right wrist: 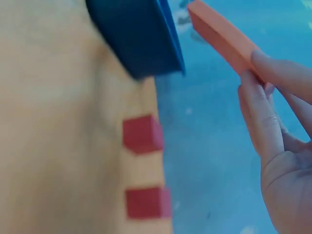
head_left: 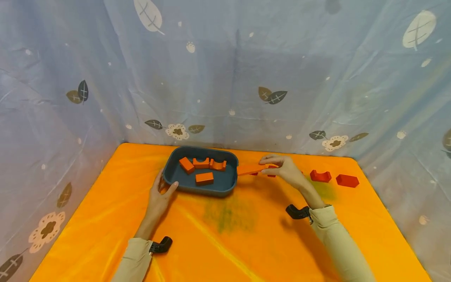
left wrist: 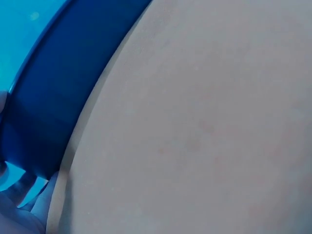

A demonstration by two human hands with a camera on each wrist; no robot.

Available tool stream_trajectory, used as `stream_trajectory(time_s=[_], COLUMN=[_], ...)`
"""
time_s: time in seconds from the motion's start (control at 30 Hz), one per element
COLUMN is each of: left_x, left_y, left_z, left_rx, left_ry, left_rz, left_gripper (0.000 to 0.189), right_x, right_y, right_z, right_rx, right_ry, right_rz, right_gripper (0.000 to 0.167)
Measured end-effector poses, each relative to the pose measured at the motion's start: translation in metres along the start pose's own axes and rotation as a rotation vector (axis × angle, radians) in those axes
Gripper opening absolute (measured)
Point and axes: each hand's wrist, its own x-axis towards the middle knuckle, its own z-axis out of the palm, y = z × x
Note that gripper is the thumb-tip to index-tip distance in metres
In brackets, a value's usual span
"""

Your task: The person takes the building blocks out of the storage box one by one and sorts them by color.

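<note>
In the head view a dark blue-grey tray [head_left: 219, 185] stands near the back of the table. It holds several orange toy blocks, including a plain one [head_left: 204, 178] and an arched one [head_left: 201, 163]. My left hand [head_left: 157, 197] grips its left end, thumb over the front rim; the left wrist view shows the tray's wall [left wrist: 53, 83] beside the fingers. Just right of the tray, my right hand [head_left: 286, 169] pinches one end of a long orange block [head_left: 249, 169]. The right wrist view has this block [right wrist: 224, 39] raised, its far end pointing toward the tray.
Red blocks lie in a row right of the tray, among them a curved one [head_left: 320, 176] and a plain one [head_left: 347, 181]. Others are partly hidden by my right hand. A yellow-orange cloth [head_left: 225, 250] covers the table, and a patterned curtain [head_left: 218, 78] hangs behind.
</note>
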Motion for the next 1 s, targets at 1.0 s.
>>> stream_trajectory(time_s=[1.0], left_x=[0.004], left_y=[-0.001], left_z=[-0.001], left_rx=[0.022], left_ry=[-0.013], left_rz=[-0.001], left_gripper=[0.083], right_x=[-0.029], right_y=[0.066], right_z=[0.02], right_rx=[-0.477], right_ry=[-0.059], right_rz=[-0.18], right_gripper=[0.022])
